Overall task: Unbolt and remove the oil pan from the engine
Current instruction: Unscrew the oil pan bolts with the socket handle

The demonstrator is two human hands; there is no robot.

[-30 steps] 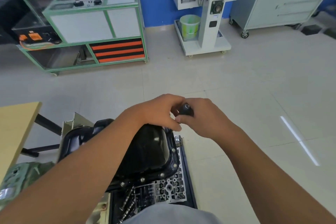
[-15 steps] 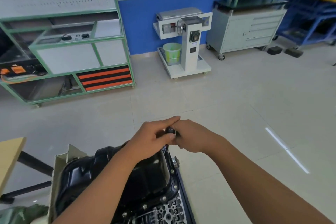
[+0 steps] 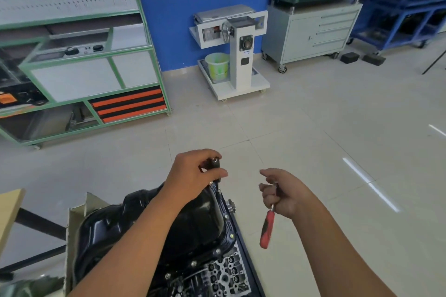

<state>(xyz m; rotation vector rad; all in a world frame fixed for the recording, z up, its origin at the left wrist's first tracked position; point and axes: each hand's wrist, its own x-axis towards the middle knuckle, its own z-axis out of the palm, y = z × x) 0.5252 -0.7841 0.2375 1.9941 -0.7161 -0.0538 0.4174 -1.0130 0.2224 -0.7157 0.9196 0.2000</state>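
Left hand [image 3: 190,176] pinching a dark socket extension [image 3: 214,164] upright over a bolt at the far rim of the black oil pan [image 3: 135,224], which still sits on the engine [image 3: 224,277], right hand [image 3: 283,194] closed around a red-handled ratchet [image 3: 266,229] held apart; a tilted extension may slip off the bolt head.

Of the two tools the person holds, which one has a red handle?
The ratchet in the right hand; its red grip hangs below the fist. The left hand holds a black extension standing on the oil pan.

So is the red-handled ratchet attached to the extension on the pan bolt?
No, the right hand holds the ratchet apart from the extension.
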